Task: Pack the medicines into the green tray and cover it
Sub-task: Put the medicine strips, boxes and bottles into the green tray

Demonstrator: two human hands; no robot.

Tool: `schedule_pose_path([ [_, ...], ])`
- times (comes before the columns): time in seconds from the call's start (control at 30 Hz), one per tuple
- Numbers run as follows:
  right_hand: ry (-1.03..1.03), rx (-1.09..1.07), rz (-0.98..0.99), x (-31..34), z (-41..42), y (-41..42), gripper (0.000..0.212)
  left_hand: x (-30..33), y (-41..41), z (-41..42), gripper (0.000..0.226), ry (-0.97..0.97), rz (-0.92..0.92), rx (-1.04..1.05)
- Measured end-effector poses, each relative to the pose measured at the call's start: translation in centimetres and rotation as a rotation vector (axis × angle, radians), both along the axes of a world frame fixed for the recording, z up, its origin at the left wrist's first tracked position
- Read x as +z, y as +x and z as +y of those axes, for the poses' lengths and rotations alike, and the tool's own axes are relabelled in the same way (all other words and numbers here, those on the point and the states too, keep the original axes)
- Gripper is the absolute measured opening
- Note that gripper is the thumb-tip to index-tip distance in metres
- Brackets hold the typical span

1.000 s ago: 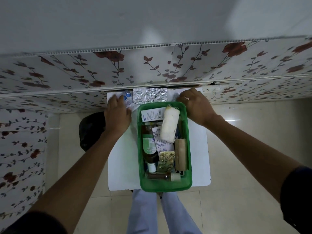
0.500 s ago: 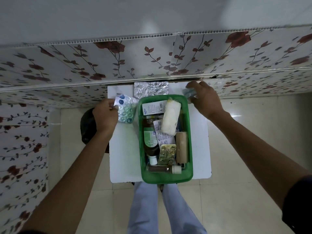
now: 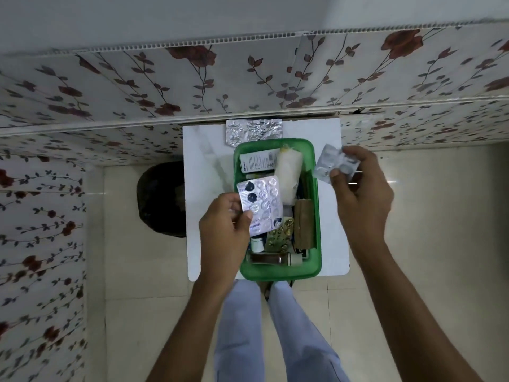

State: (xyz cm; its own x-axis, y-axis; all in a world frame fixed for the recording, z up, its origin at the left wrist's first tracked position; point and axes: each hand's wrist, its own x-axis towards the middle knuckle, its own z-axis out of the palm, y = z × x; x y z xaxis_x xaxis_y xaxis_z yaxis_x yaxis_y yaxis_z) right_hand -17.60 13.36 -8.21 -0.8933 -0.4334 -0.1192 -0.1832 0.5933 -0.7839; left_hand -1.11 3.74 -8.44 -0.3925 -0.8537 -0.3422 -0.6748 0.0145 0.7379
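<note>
The green tray (image 3: 316,216) stands on a small white table (image 3: 203,166) and holds boxes, bottles, a white roll (image 3: 287,172) and blister strips. My left hand (image 3: 223,230) grips a silver blister pack (image 3: 261,205) with several emptied pockets, held over the tray's left half. My right hand (image 3: 360,197) pinches a smaller silver blister strip (image 3: 330,164) just right of the tray's far right corner. A crinkled silver blister sheet (image 3: 253,131) lies on the table behind the tray.
A floral-patterned wall panel (image 3: 248,78) runs behind the table and down the left side. A dark round object (image 3: 162,199) sits on the floor left of the table. My legs in pale trousers (image 3: 256,326) are below the tray.
My left hand lifted the blister pack from the table's far left and carried it over the tray. My right hand picked up the small strip from the far right and raised it.
</note>
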Motion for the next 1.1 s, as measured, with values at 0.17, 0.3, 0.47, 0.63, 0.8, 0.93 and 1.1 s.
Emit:
schedule_pose_path([
  [0.17,-0.003,0.225,0.012,0.7,-1.9,1.1,0.03,-1.2,0.5,0.3,0.037,-0.339,-0.21,-0.225],
  [0.3,0.004,0.377,0.041,0.7,-3.6,1.6,0.024,-2.4,1.8,-0.2,0.049,-0.464,-0.277,-0.38],
  [0.47,0.063,0.433,-0.016,0.5,-5.8,1.4,0.023,-3.1,2.2,-0.4,0.026,-0.432,-0.176,-0.306],
  [0.63,0.194,0.558,0.109,-0.6,-7.8,1.9,0.021,-2.4,1.6,-2.9,0.026,-0.258,0.062,0.023],
  [0.8,0.233,0.389,0.2,-1.7,-11.3,-2.0,0.029,-3.3,-0.1,-6.2,0.025,-0.123,0.069,0.087],
  [0.93,0.61,0.441,-0.028,-3.1,-14.1,-5.5,0.039,-5.8,-2.4,-9.3,0.035,0.264,0.157,0.239],
  [1.1,0.712,0.642,-0.332,-5.2,-15.3,-7.1,0.039,-6.8,-5.6,-12.1,0.029,0.612,0.277,0.399],
])
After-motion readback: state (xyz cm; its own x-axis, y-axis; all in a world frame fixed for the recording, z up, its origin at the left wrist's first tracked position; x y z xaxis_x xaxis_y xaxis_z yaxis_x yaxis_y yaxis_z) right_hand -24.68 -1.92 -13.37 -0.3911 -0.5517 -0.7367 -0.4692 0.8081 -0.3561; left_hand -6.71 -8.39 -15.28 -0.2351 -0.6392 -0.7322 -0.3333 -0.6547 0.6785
